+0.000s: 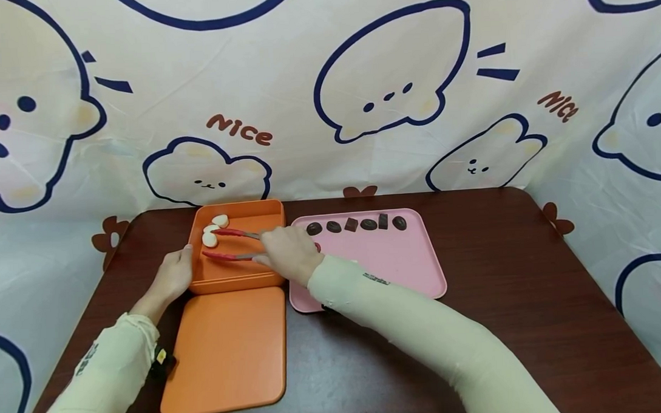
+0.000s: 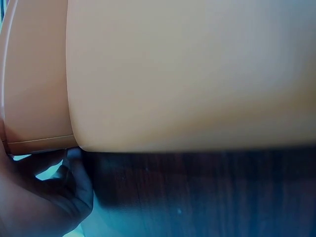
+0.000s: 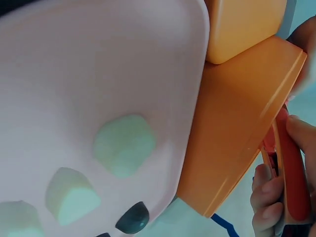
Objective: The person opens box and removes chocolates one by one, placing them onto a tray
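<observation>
My right hand [image 1: 289, 251] grips red-handled tongs [image 3: 295, 173] over the orange box [image 1: 240, 281]. Their two red arms are spread apart inside the box, the tips beside several white pieces [image 1: 209, 240] at its left side. One white piece shows between the tips. At the box's left wall is my left hand [image 1: 171, 276], thumb up by the rim and fingers against the side; the left wrist view shows those curled fingers [image 2: 79, 180] at the box's lower edge. More white pieces [image 3: 124, 144] lie on the pink tray [image 1: 387, 271], mostly hidden by the right arm in the head view.
An orange lid [image 1: 226, 356] lies flat on the dark table [image 1: 508, 273] in front of the box. Along the pink tray's far edge runs a row of several dark chocolates [image 1: 369, 224]. A patterned white cloth [image 1: 303, 61] hangs behind and around the table.
</observation>
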Demonstrator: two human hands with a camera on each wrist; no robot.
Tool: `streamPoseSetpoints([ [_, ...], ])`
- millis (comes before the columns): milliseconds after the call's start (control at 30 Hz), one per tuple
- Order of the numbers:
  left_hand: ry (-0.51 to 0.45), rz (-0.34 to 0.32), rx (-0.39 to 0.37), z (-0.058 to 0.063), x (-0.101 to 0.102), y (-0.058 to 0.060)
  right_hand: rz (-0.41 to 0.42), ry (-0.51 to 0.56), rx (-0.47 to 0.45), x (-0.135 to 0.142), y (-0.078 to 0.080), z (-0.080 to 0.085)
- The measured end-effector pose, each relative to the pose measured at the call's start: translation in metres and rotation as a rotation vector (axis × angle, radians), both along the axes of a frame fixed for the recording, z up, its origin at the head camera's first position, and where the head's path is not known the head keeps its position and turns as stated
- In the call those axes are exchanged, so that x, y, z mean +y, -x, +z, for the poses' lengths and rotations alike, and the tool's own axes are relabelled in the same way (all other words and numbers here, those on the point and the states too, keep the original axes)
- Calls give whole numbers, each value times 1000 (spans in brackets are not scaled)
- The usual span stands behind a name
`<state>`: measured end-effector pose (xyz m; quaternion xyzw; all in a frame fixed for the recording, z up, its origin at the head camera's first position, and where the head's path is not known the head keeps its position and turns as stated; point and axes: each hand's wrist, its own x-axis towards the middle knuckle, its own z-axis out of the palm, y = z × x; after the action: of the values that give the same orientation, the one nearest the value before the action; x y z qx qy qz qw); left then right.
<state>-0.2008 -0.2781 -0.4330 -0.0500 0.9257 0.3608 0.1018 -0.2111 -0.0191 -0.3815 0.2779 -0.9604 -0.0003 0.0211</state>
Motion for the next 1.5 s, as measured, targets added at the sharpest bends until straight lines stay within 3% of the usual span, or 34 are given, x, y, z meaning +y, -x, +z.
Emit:
streamPoseSetpoints([
  [267, 7, -6, -17, 1, 0, 1, 52, -64, 75, -11, 0, -3],
  [500, 8, -10, 16, 1, 0, -1, 37, -109, 136, -14, 0, -6],
  [933, 33, -8, 44, 1, 2, -1, 8, -45, 65, -10, 2, -8],
  [1233, 0, -7, -16, 0, -3, -2, -66, 45, -97, 0, 0, -1],
  [1500, -1, -18, -30, 0, -3, 0, -92, 132, -135, 19, 0, -5],
])
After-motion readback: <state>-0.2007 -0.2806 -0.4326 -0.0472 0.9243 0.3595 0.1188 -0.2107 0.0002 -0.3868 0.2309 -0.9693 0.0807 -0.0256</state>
